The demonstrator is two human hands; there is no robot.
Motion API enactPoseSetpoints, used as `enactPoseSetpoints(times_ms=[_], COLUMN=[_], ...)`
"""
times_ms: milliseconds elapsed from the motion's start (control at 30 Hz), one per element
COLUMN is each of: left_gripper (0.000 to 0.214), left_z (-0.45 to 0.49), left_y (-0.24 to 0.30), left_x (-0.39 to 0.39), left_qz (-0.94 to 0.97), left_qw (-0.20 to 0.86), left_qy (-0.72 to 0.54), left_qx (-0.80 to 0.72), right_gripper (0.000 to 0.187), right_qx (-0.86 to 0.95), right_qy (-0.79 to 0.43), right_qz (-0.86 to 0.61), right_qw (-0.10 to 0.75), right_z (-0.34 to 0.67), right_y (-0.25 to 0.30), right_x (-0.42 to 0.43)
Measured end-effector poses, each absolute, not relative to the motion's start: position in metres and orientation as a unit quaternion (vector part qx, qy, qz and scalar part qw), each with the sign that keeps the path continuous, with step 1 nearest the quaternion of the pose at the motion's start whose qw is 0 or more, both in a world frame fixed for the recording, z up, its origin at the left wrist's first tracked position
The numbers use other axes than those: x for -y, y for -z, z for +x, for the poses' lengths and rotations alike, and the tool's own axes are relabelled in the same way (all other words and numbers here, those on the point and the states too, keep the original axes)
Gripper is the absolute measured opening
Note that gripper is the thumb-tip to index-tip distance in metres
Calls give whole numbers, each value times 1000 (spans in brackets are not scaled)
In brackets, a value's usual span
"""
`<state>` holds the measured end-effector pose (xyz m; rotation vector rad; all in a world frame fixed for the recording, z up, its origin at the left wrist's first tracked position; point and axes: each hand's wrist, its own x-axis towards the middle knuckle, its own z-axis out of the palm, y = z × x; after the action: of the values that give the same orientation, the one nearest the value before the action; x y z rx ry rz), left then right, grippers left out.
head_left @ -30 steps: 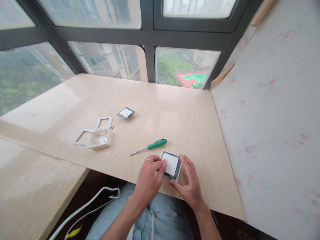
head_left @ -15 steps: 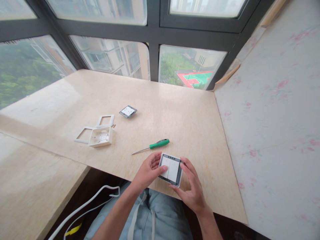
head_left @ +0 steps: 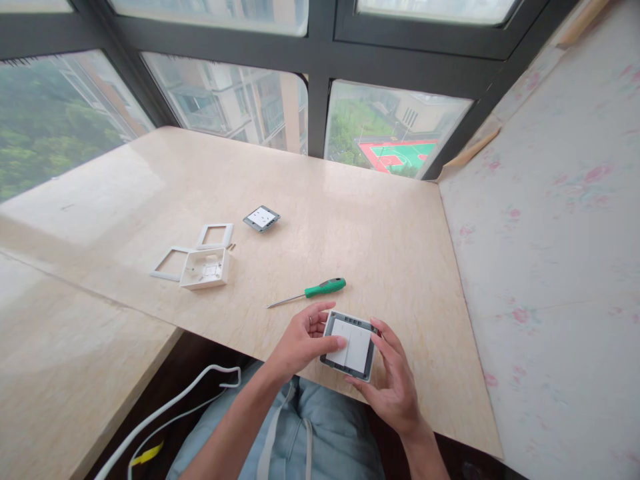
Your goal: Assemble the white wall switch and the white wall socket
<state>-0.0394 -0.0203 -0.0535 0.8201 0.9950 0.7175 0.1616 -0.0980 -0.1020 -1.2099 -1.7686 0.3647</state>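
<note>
Both hands hold a square wall switch (head_left: 351,344) with a grey frame and two white rockers, just above the near edge of the beige table (head_left: 380,253). My left hand (head_left: 301,339) grips its left side, thumb pressed on the left rocker. My right hand (head_left: 395,383) cups its right and lower edges, fingers curled around the frame. A green-handled screwdriver (head_left: 313,293) lies on the table just beyond the hands, tip pointing left.
Further left lie a white mounting box (head_left: 206,268), two white frames (head_left: 216,235), two small screws (head_left: 231,246) and a grey socket module (head_left: 262,217). A white cable (head_left: 170,412) hangs below the table edge. Windows stand behind, a papered wall to the right.
The switch and both hands have shifted slightly right and lower in view. My left thumb has moved onto the white rocker. The items on the table stayed put.
</note>
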Motion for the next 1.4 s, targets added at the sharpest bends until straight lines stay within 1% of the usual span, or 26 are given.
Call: enactPoseSetpoints(times_ms=[467, 633, 833, 1133, 1300, 1400], left_gripper=[74, 71, 54, 50, 44, 40], left_z=[-38, -38, -38, -32, -34, -35], left_y=[58, 60, 65, 73, 77, 80], left_x=[22, 23, 20, 21, 23, 24], left_qz=[384, 390, 406, 400, 419, 430], left_qw=[725, 726, 699, 679, 674, 675], left_qy=[-332, -335, -352, -377, -377, -376], left_qx=[-466, -455, -472, -487, -477, -467], right_gripper=[76, 77, 78, 78, 73, 73], right_qx=[720, 710, 724, 733, 740, 736], right_qy=[-152, -171, -167, -155, -157, -164], right_qz=[-506, -514, -504, -506, -512, -523], right_qw=[450, 450, 440, 426, 407, 397], right_z=[160, 160, 159, 159, 158, 157], right_y=[101, 102, 101, 100, 100, 100], right_x=[97, 96, 95, 95, 93, 92])
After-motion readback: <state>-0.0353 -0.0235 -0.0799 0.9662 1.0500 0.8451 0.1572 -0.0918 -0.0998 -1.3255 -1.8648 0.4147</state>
